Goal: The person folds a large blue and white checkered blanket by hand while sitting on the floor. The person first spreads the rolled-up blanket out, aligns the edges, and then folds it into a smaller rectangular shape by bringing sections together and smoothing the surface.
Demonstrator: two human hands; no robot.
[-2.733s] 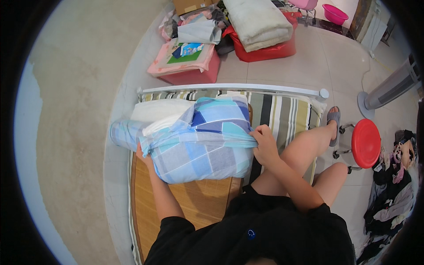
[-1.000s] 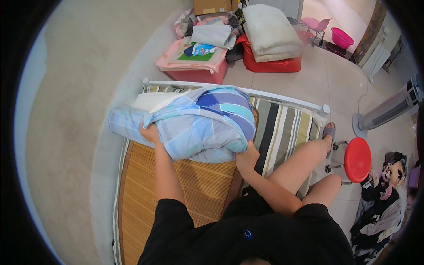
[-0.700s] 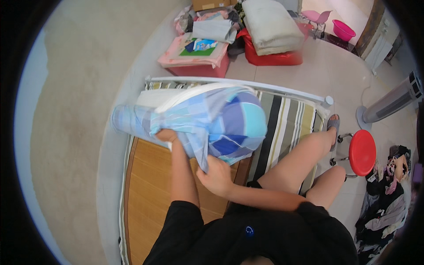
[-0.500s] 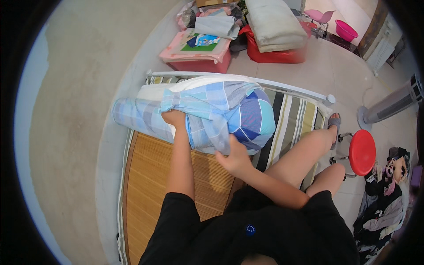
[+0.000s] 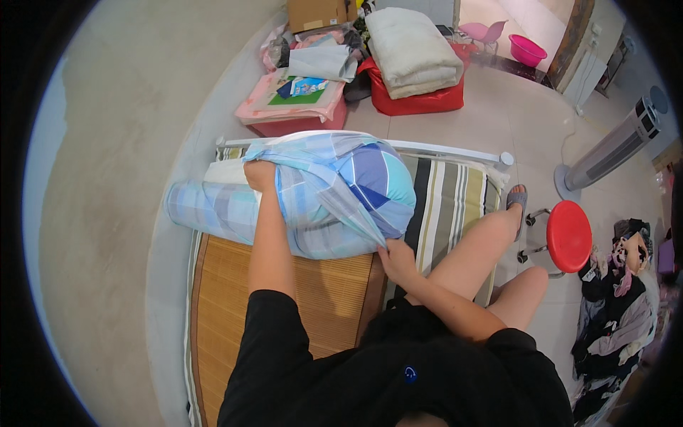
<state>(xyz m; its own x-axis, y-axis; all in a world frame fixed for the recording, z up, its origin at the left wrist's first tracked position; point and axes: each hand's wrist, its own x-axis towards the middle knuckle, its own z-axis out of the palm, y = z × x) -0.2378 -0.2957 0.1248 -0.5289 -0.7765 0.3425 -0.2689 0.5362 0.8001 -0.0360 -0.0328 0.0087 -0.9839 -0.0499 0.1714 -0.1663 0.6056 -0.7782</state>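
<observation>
A blue plaid cloth (image 5: 320, 206) is pulled over a plump, rounded bundle (image 5: 380, 174) with purple, blue and turquoise checks, whose right end bulges out uncovered. At the cloth's left side, my left hand (image 5: 260, 176) is closed on its gathered edge. My right hand (image 5: 398, 260) pinches the lower right edge, drawing it taut across the bundle's front. A paler blue plaid roll (image 5: 210, 206) lies to the left, partly hidden behind my left forearm. All of this rests on the bed, across the far end of a bamboo mat (image 5: 284, 285).
Beyond the white bed rail (image 5: 455, 151) stand a pink box (image 5: 302, 127) and a folded white quilt (image 5: 413, 53) on a red bag (image 5: 420, 103). A red stool (image 5: 569, 236), a tower fan (image 5: 612, 153) and piled clothes (image 5: 615, 313) are on the right.
My right hand, loosely spread before, has moved right and now pinches the cloth's edge. The cloth is stretched wider over the bundle. The whole view has shifted slightly.
</observation>
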